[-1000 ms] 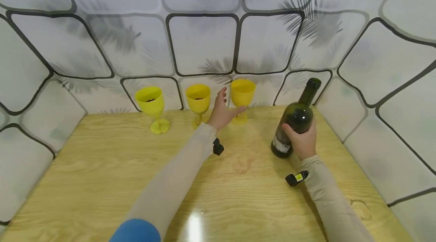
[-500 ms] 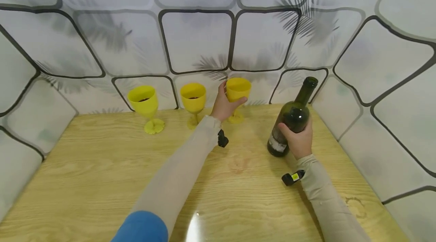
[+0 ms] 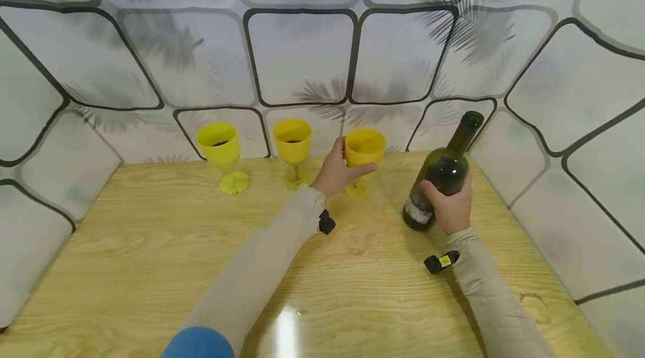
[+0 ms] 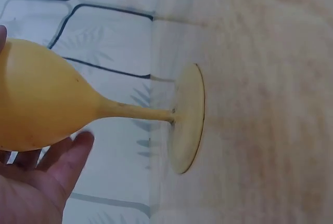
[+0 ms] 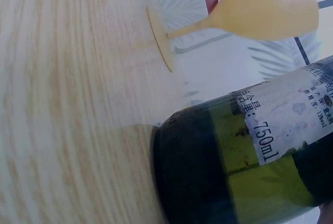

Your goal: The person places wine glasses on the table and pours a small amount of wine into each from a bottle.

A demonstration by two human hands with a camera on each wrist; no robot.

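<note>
My left hand (image 3: 336,172) grips a yellow goblet (image 3: 365,149) by its bowl, fingers behind and thumb across the front. The goblet stands upright, and the left wrist view shows its stem and round foot (image 4: 188,122) right at the tabletop. Further right, my right hand (image 3: 453,211) holds a dark green wine bottle (image 3: 444,169) around its body. The bottle leans slightly to the right, its neck uncorked at the top. In the right wrist view a worn white label (image 5: 291,112) reads 750ml, and the bottle's base is close against the table.
Two more yellow goblets stand left of my left hand, the middle goblet (image 3: 293,144) and the left goblet (image 3: 220,145), each with dark liquid inside. The wooden table (image 3: 166,246) meets a patterned wall (image 3: 302,58) right behind the goblets; another wall rises at the right.
My left hand has gone from spread fingers beside the right-hand goblet to gripping its bowl. That goblet has shifted a little toward me and to the right. The bottle stays about where it was.
</note>
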